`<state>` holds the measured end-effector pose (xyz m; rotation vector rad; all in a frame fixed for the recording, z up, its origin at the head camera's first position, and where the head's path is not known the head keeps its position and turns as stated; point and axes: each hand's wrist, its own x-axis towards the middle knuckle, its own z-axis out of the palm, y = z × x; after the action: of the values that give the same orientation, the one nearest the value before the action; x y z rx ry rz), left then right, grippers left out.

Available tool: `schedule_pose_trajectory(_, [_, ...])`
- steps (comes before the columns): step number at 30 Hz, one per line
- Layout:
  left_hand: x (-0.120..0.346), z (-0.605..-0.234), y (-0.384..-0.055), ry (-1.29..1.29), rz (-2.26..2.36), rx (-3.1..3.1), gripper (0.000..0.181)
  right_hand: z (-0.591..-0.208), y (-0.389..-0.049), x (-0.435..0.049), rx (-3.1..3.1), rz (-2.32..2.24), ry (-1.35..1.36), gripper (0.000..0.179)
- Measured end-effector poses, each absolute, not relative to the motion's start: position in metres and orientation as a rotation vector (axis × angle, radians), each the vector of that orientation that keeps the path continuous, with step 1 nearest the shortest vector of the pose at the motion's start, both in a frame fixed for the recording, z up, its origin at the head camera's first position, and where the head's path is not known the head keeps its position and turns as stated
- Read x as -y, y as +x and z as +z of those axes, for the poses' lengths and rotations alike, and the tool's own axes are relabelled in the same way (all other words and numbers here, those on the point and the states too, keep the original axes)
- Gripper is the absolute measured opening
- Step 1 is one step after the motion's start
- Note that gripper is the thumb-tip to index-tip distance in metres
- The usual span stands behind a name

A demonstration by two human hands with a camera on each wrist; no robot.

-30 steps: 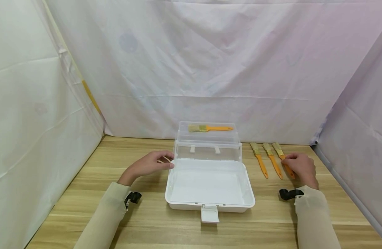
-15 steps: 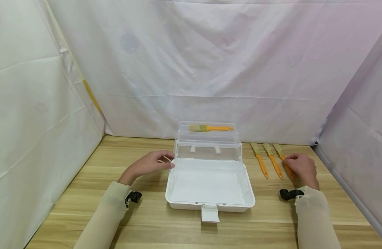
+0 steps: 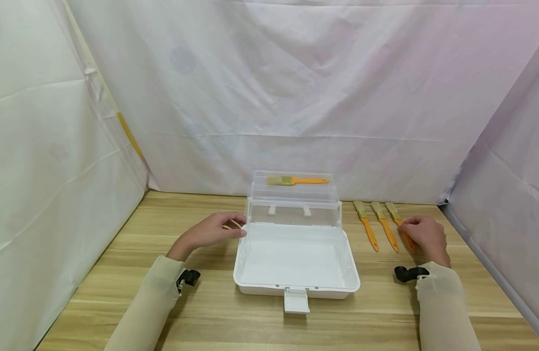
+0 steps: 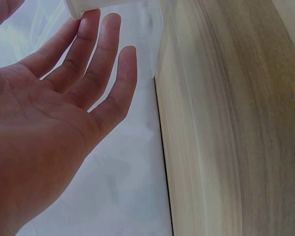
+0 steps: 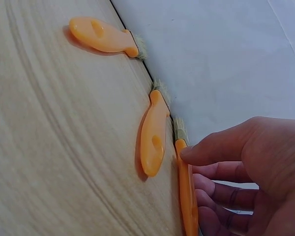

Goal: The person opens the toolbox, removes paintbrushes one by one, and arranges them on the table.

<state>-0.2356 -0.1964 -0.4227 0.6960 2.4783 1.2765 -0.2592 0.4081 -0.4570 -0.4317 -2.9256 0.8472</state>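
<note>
A white plastic box (image 3: 296, 263) with a clear lid (image 3: 291, 195) tipped back stands open in the head view. My left hand (image 3: 212, 230) is at its back left corner, fingers loosely bent and fingertips touching the box; the left wrist view shows the open palm (image 4: 44, 113). With my right hand (image 3: 425, 236) I pinch the orange handle of the rightmost paintbrush (image 5: 187, 191) between thumb and fingers, as it lies on the table. To its left lie a middle paintbrush (image 3: 385, 229) and a left paintbrush (image 3: 367, 228), bristles pointing away. Another paintbrush (image 3: 298, 181) lies crosswise at the lid.
The wooden table (image 3: 217, 312) is bounded by a white cloth at the back (image 3: 296, 97) and cloth walls on both sides. The box's white latch (image 3: 296, 301) hangs down at its front. Black wrist mounts (image 3: 188, 278) sit on both sleeves.
</note>
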Motion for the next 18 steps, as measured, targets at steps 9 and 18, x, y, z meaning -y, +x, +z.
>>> schedule_pose_trajectory(9, [0.196, -0.423, -0.236, 0.705, 1.273, -2.482, 0.041, -0.454, -0.257, -0.407, 2.917, 0.823, -0.388, 0.041])
schedule_pose_trajectory(18, [0.197, -0.423, -0.236, 0.696, 1.278, -2.479, 0.042, -0.443, -0.258, -0.398, 2.912, 0.826, -0.347, 0.04])
